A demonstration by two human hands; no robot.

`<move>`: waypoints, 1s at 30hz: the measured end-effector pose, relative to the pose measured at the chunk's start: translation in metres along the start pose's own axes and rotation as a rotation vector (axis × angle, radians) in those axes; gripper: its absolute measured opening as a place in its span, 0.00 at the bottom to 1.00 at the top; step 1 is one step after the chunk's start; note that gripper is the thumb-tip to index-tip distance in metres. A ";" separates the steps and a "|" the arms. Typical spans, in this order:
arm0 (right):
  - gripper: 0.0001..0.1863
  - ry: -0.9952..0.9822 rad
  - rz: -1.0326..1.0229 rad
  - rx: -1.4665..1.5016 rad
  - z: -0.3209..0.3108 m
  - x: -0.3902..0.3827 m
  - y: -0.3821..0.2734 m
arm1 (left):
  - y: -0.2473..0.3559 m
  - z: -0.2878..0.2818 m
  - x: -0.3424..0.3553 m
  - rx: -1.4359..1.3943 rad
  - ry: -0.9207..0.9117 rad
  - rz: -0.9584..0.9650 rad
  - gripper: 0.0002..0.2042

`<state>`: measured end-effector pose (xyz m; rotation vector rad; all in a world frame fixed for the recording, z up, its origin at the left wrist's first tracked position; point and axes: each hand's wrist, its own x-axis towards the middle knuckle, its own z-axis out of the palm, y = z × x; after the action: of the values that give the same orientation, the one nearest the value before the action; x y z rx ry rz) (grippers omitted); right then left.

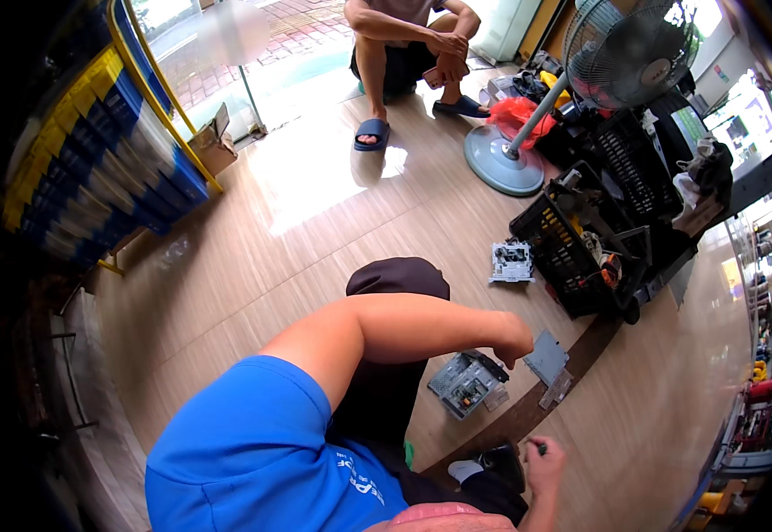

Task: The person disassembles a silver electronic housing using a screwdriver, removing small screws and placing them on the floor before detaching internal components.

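My left arm reaches across my raised knee. Its hand (512, 340) is curled closed above an opened grey device (467, 385) with exposed inner parts, which sits on the floor; whatever its fingers hold is hidden. A flat grey panel (546, 358) lies just right of that hand, and a small clear and grey piece (556, 388) is by the panel's lower edge. Nearer to me on the right, my right hand (545, 463) is closed around a small dark thing with a rounded end, its kind not clear.
A white mechanical part (512, 262) lies beside a black crate (563, 257) of tools and parts. Behind stands a fan (503, 173) on a round base. A person in blue slippers (372, 135) sits ahead. A yellow rack (111, 151) with blue packages is on the left.
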<state>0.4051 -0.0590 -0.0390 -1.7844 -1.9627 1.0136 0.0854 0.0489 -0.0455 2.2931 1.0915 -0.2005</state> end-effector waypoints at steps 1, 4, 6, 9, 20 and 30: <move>0.05 -0.047 -0.102 -0.009 0.007 -0.015 -0.008 | 0.001 0.000 0.000 0.008 0.011 0.004 0.20; 0.04 -0.063 -0.161 -0.002 0.035 -0.030 -0.023 | -0.002 -0.002 0.006 -0.017 0.027 0.018 0.20; 0.07 -0.082 -0.342 -0.091 0.043 -0.019 -0.029 | -0.010 0.002 0.013 -0.031 0.047 0.027 0.20; 0.09 -0.131 -0.381 -0.040 0.049 -0.003 -0.056 | -0.004 -0.009 -0.016 -0.033 -0.005 -0.028 0.21; 0.07 -0.134 -0.340 -0.107 0.040 -0.015 -0.017 | 0.003 0.005 -0.005 -0.025 -0.029 0.024 0.34; 0.06 -0.092 -0.383 -0.151 0.032 -0.005 -0.037 | 0.001 -0.019 -0.010 -0.039 -0.006 -0.018 0.25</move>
<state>0.3579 -0.0725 -0.0361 -1.3687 -2.3725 0.8498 0.0778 0.0524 -0.0256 2.2472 1.1037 -0.1918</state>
